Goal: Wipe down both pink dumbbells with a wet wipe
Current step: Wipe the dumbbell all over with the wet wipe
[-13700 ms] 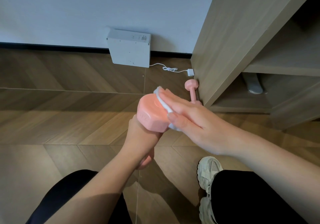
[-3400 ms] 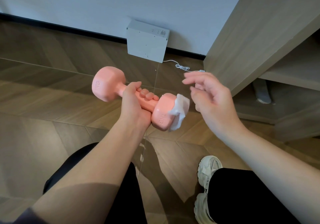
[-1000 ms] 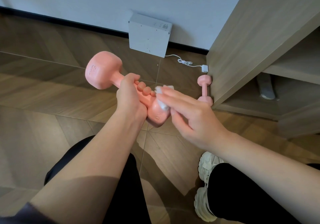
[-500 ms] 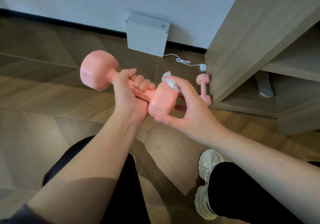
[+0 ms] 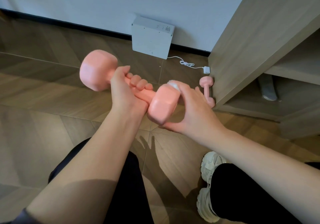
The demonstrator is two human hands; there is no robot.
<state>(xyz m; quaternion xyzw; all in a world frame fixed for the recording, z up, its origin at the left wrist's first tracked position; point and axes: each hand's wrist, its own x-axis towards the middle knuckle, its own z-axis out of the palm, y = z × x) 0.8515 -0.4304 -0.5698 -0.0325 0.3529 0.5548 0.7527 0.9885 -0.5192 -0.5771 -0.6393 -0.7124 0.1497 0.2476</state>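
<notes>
Pink dumbbell: left hand grip closed round handle; right hand grip clamps wet wipe over right head. Second dumbbell: floor, beside cabinet.

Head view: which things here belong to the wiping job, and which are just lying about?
Job: held dumbbell, floor dumbbell, wet wipe, left hand, right hand.
Lying about: white box, charger cable, wooden shelf unit, sneaker.
</notes>
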